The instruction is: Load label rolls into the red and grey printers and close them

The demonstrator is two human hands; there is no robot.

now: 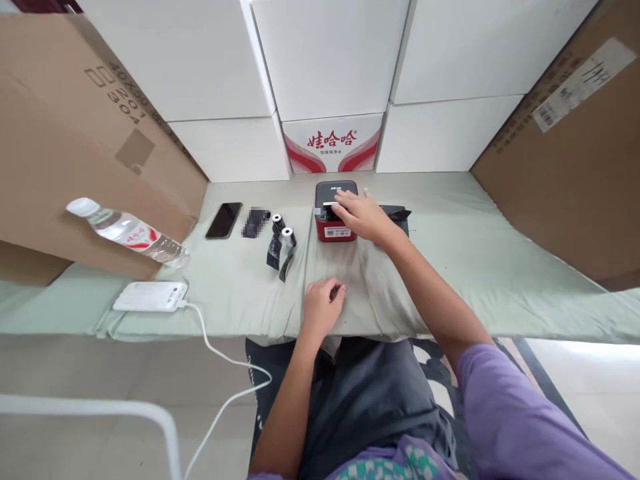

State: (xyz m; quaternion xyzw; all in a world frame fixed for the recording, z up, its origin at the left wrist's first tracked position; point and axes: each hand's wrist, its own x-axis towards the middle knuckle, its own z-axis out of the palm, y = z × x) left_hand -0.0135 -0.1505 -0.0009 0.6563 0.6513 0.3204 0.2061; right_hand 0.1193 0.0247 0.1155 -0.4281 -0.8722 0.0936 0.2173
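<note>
A small black-and-red printer point(336, 233), which looks like a receipt or label printer, stands upright on the cloth-covered surface. My right hand point(364, 215) lies on its top right side with fingers stretched out. A thin white strip shows on the lid beside my fingertips. My left hand point(323, 305) rests on the cloth in front of the printer, fingers curled in, with nothing visible in them. Left of the printer stand two small paper rolls point(287, 235) with dark strips hanging loose. Partly behind my right wrist lies a dark flat item point(403, 223), its kind unclear.
A phone point(224, 221) and a blurred dark piece point(255, 222) lie further left. A tilted water bottle point(135, 233) and a white power bank point(150, 297) with a cable are at far left. Cardboard boxes point(570, 160) flank the surface; white boxes point(330, 60) stand behind.
</note>
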